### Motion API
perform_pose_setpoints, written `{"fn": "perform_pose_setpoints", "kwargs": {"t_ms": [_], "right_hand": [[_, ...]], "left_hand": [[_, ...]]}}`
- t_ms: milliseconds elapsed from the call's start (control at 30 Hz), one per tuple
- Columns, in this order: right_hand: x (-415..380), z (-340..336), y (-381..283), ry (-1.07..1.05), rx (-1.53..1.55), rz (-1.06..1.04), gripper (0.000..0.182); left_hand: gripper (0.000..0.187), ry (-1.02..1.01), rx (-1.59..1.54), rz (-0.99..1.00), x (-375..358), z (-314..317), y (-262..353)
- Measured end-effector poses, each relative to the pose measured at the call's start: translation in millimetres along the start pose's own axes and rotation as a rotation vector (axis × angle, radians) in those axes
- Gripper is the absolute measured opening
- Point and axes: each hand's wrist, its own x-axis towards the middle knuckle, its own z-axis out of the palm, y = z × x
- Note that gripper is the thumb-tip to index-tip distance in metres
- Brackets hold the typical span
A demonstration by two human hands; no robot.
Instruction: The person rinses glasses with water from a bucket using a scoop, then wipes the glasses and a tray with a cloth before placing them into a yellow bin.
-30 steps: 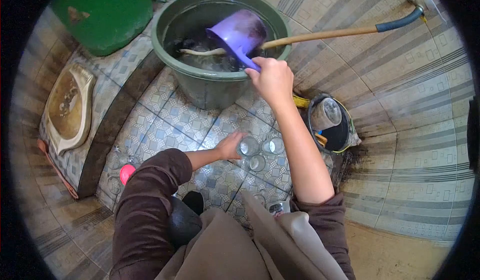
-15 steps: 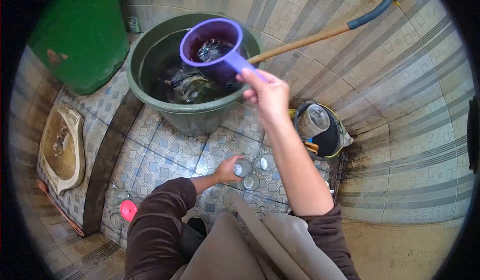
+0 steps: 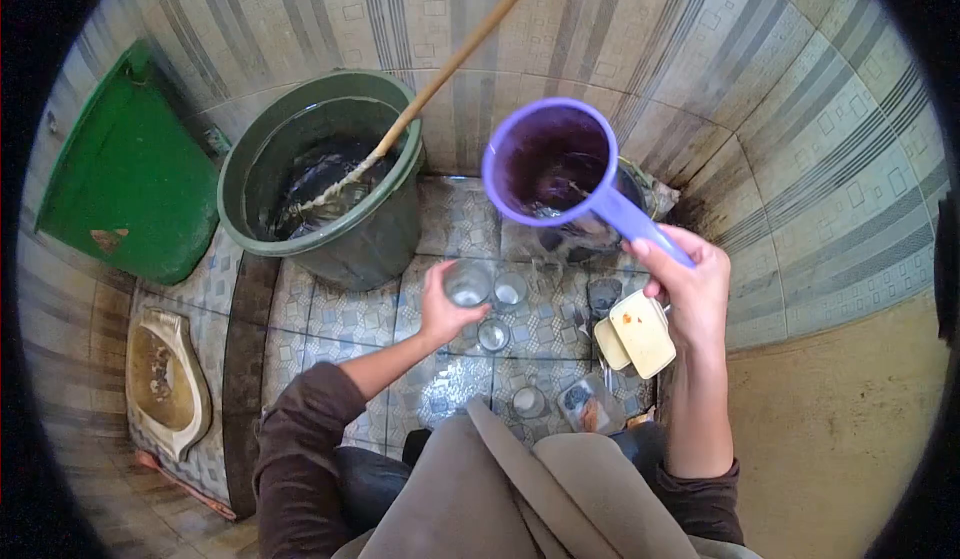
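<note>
My right hand point(image 3: 695, 284) grips the handle of a purple water dipper point(image 3: 610, 174), with some water visible inside. The dipper is held up in front of the dark basin point(image 3: 632, 194) and partly hides it. Low over the tiles, my left hand point(image 3: 445, 309) is wrapped round a clear drinking glass point(image 3: 468, 281). Close beside that one stand two more clear glasses, one to its right point(image 3: 511, 290) and another nearer me point(image 3: 493, 335). Just below my right hand lie cream-coloured flat pieces, perhaps lids point(image 3: 642, 334).
A large green tub point(image 3: 370, 244) of water stands at the left, with a wooden stick point(image 3: 440, 79) leaning across its rim. Further left are a green container point(image 3: 130, 179) and a squat toilet point(image 3: 195, 399). Near my knees sit another glass point(image 3: 528, 401) and a clear container point(image 3: 590, 406).
The dipper has moved from above the green tub to the right, in front of the dark basin. My view has shifted to the right. My left hand still holds a glass.
</note>
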Motion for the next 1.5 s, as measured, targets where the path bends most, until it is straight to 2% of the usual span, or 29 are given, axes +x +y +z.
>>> {"fn": "perform_pose_setpoints", "kwargs": {"t_ms": [100, 167, 233, 367, 500, 567, 600, 633, 700, 733, 767, 833, 867, 967, 1033, 1100, 1133, 1300, 1367, 1400, 1467, 1500], "right_hand": [[-20.8, -20.3, 23.0, 0.067, -0.149, -0.048, 0.022], [-30.0, -30.4, 34.7, 0.143, -0.336, -0.071, 0.022], [-36.8, -41.0, 51.8, 0.205, -0.48, -0.191, 0.02], [-42.2, -58.4, 69.4, 0.26, -0.622, -0.276, 0.02], [-43.3, -78.0, 78.1, 0.272, -0.708, -0.283, 0.019], [-45.3, -82.1, 80.5, 0.279, -0.663, -0.229, 0.017], [-46.5, -82.7, 80.3, 0.276, -0.662, -0.224, 0.017], [-48.5, -82.3, 78.7, 0.268, -0.626, -0.179, 0.017], [-51.9, -80.8, 78.7, 0.251, -0.591, -0.13, 0.017], [-53.5, -79.9, 79.5, 0.232, -0.62, -0.132, 0.017], [-54.6, -78.6, 79.6, 0.214, -0.65, -0.137, 0.017], [-57.4, -74.8, 77.4, 0.189, -0.66, -0.124, 0.018], [-58.2, -73.3, 76.6, 0.171, -0.669, -0.111, 0.018], [-58.4, -70.4, 81.1, 0.156, -0.64, -0.113, 0.018], [-57.9, -70.5, 78.7, 0.15, -0.623, -0.109, 0.019], [-57.3, -69.8, 79.6, 0.135, -0.606, -0.101, 0.019], [-56.7, -70.2, 82.5, 0.148, -0.598, -0.096, 0.02], [-54.3, -70.4, 81.6, 0.196, -0.602, -0.162, 0.021], [-54.6, -69.9, 78.5, 0.202, -0.635, -0.14, 0.021], [-54.5, -69.2, 79.0, 0.201, -0.636, -0.139, 0.021], [-54.1, -68.1, 81.3, 0.228, -0.658, -0.219, 0.02], [-54.1, -67.9, 83.2, 0.229, -0.657, -0.218, 0.02]], "left_hand": [[0.075, -0.114, 0.005, 0.092, 13.7, 35.1, 38.3], [0.074, -0.132, 0.004, 0.066, 14.0, 67.9, 53.6], [0.074, -0.166, -0.002, 0.058, 13.4, 99.4, 63.0], [0.074, -0.102, -0.014, 0.09, 6.9, 140.9, 75.0], [0.074, -0.101, -0.005, -0.003, 7.9, 159.5, 70.2], [0.077, -0.121, -0.174, -0.095, 10.1, 163.8, 54.5], [0.068, -0.186, -0.305, -0.164, 12.9, 163.4, 47.4], [0.068, -0.186, -0.3, -0.171, 12.5, 167.4, 42.3], [0.054, -0.172, -1.061, -0.791, 10.3, 173.6, 35.9], [0.054, -0.166, -1.059, -0.796, 9.4, 174.0, 34.2], [0.056, -0.268, -1.197, -0.88, 9.8, 174.4, 32.9], [0.071, -0.484, -1.477, -1.038, 11.7, 171.3, 44.6], [0.081, -0.403, -1.323, -1.085, 9.4, 170.8, 51.7], [0.077, -0.321, -1.482, -1.095, 6.3, 176.7, 35.3], [0.076, -0.351, -1.546, -1.106, 5.8, 177.2, 22.5], [0.069, -0.372, -1.612, -1.005, 4.5, 174.2, 15.5], [0.064, -0.407, -1.674, -1.08, 4.1, 168.4, 16.9], [0.064, -0.289, -1.709, -1.231, 6.3, 158.4, 3.8], [0.069, -0.496, -1.678, -1.054, 4.0, 156.2, -3.2], [0.069, -0.495, -1.678, -1.055, 2.2, 153.8, 0.7], [0.065, -0.523, -1.234, -0.84, -0.8, 149.5, 9.2], [0.065, -0.525, -1.233, -0.841, -0.6, 151.3, 8.4]]}}
